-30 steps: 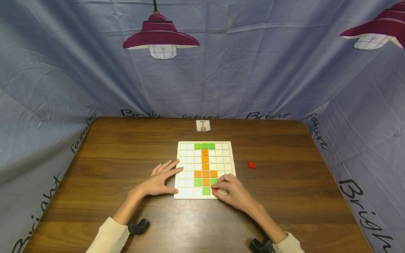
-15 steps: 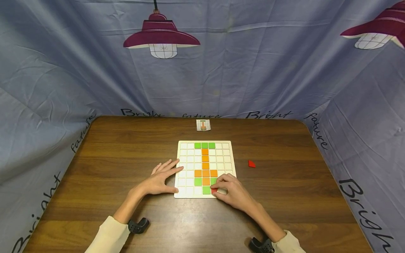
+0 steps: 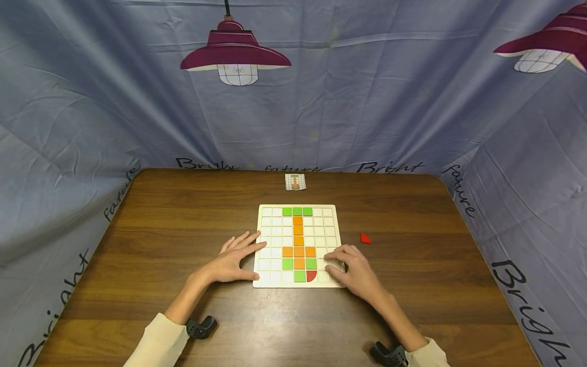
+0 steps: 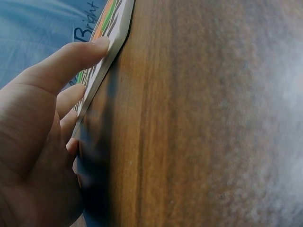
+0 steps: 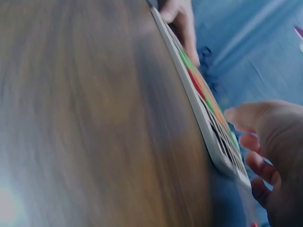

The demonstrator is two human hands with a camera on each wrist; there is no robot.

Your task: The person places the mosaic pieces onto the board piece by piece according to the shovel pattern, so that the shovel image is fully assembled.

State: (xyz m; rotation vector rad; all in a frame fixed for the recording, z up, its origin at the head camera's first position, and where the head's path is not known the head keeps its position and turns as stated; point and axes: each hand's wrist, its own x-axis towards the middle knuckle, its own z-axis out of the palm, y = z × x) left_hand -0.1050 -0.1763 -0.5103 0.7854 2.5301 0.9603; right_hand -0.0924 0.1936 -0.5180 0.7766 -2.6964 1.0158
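A white grid board (image 3: pixel 269 276) lies on the wooden table, with green square tiles (image 3: pixel 297 211) and orange square tiles (image 3: pixel 298 230) set in its cells. In the bottom row a red quarter-round tile (image 3: pixel 311 276) sits beside a green one. My left hand (image 3: pixel 229 264) rests on the board's left edge, fingers spread, thumb at the lower left rim, as the left wrist view also shows. Over the board's right side is my right hand (image 3: pixel 350 267), its thumb and fingers parted around nothing. Another red quarter-round tile (image 3: pixel 365 238) lies on the table to the right.
A small printed pattern card (image 3: pixel 295 182) lies near the far edge of the brown wooden table (image 3: pixel 192 204). Blue-grey curtains (image 3: pixel 367 102) with lamp prints and lettering hang behind and beside the table.
My right hand has let go of the red quarter-round tile, which now lies in the bottom row, and has moved right and slightly away from me. My left hand has stayed put.
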